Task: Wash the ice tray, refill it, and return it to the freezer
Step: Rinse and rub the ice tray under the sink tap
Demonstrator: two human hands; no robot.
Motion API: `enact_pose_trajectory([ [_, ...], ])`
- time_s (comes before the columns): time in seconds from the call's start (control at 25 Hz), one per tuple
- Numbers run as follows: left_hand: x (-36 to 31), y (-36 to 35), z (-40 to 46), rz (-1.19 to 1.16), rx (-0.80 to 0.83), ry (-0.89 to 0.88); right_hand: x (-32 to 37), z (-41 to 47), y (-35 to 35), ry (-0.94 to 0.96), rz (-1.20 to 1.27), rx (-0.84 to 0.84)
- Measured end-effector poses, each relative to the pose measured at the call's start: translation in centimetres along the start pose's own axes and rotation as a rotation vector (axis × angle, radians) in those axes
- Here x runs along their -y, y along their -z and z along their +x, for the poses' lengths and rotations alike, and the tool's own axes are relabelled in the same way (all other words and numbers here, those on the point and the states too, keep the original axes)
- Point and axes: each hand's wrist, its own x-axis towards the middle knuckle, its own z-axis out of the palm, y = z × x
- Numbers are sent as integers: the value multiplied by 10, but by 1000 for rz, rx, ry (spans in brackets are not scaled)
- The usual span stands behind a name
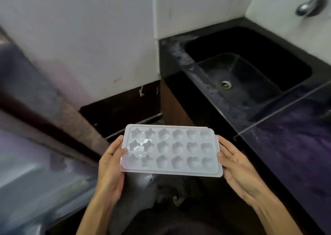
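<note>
1. Table [295,145]: dark stone top, front right, glossy with a purple sheen; white residue streaks its near edge.
2. Sink [250,84]: black basin sunk in the table, drain showing, no water seen in it. A metal tap [311,3] hangs above the far right corner.
3. Ice tray [172,149]: pale plastic, three rows of six moulded cells, stars to the left, rounder shapes to the right. Held roughly level in mid-air, left of the sink and short of it, cells upward. Some cells look glazed; whether with ice or water cannot be told. Judged light, fairly stiff yet liable to flex if twisted, and slick where wet. Best taken by the flat rim at the two short ends, as now.
4. Left hand [111,165]: grip pinches the left short end, thumb on the rim, fingers beneath; forearm rises from below.
5. Right hand [234,165]: grip holds the right short end, thumb laid on the edge, fingers hidden beneath.
</note>
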Motion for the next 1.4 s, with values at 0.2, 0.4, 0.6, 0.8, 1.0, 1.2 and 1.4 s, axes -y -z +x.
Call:
enact_pose_trajectory([
  [0.2, -24, -97, 45, 69, 190, 18, 52, 19, 29, 69, 140, -115],
  [0.4, -48, -180, 117, 171, 424, 98, 97, 58, 41, 99, 270, -213],
  [0.6, -86, -291, 192, 245, 600, 196, 146, 127, 39, 198, 319, -363],
  [0.8, -120, -390, 253, 338, 875, 289, 195, 177, 33, 263, 397, -562],
  [1.0, -125, -459, 283, 432, 1004, 326, 223, 203, 40, 247, 417, -677],
  [1.2, -117, -499, 306, 467, 1008, 325, 276, 250, 111, 195, 272, -993],
  [1.4, -106, -520, 309, 502, 1001, 276, 375, 335, 183, 287, 757, -636],
])
